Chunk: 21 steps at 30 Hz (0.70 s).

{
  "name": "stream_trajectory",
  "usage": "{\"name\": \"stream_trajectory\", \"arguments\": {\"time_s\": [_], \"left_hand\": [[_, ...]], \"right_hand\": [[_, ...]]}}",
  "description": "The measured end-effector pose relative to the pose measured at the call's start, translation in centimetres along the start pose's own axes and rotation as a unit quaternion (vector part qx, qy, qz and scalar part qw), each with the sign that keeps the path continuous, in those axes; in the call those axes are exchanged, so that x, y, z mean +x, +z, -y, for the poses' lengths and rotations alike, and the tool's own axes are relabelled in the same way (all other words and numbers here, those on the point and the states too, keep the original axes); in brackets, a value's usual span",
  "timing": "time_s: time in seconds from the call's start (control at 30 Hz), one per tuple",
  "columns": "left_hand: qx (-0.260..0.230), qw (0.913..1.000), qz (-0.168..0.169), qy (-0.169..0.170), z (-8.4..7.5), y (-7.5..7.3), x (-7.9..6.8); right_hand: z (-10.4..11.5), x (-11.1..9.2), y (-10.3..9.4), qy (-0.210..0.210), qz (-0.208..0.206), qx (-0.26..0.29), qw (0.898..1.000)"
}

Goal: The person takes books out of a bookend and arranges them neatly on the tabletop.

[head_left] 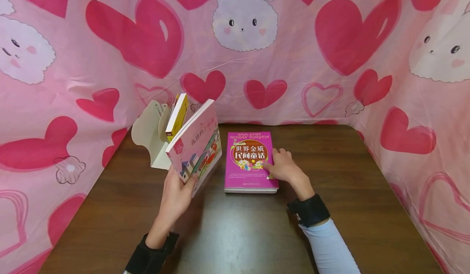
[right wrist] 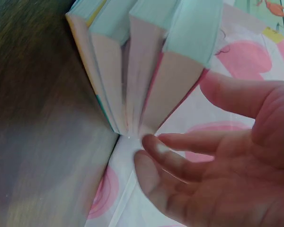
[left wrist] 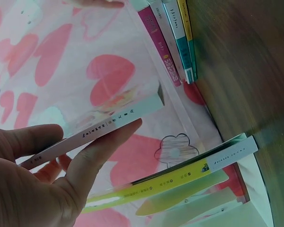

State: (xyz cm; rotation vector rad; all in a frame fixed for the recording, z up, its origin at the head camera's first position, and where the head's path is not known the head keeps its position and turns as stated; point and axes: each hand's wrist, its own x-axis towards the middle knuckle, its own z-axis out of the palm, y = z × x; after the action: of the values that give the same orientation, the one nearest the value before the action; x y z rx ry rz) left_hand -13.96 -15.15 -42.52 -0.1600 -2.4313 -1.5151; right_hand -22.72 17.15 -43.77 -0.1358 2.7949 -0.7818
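Note:
My left hand [head_left: 177, 194] holds a pink picture book [head_left: 200, 143] tilted above the table, thumb on its front cover. The book's thin spine faces the left wrist camera. Just beyond, a yellow-spined book [head_left: 177, 117] stands in a cream bookend holder [head_left: 145, 133]. My right hand [head_left: 287, 167] is at the right side of a stack of several books, topped by a magenta book [head_left: 247, 180]. In the right wrist view, its thumb is at the top cover's edge [right wrist: 182, 101]. The loosely bent fingers [right wrist: 180, 161] lie beside the stack, not closed round it.
Beneath everything is a dark brown wooden table [head_left: 235, 233]. A pink curtain [head_left: 235, 62] with hearts and rabbits hangs behind and along both sides. The holder stands at the table's back left, the stack near the back middle.

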Motion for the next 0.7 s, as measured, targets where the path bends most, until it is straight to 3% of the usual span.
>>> {"name": "stream_trajectory", "arguments": {"time_s": [0.17,0.33,0.57,0.7], "left_hand": [[-0.031,0.9995,-0.002,-0.001,0.1,0.0,0.3],[-0.041,0.9991,0.000,-0.005,0.0,0.0,0.4],[-0.055,0.9984,0.007,-0.007,0.2,0.1,0.5],[-0.062,0.9979,0.017,-0.005,0.1,0.3,0.5]], "right_hand": [[0.3,0.1,-0.3,-0.035,-0.046,0.033,0.998],[0.5,0.2,-0.1,-0.088,-0.065,0.066,0.992],[1.9,0.0,0.6,-0.214,-0.082,0.122,0.966],[3.0,-0.3,1.1,-0.242,-0.101,0.129,0.956]]}}
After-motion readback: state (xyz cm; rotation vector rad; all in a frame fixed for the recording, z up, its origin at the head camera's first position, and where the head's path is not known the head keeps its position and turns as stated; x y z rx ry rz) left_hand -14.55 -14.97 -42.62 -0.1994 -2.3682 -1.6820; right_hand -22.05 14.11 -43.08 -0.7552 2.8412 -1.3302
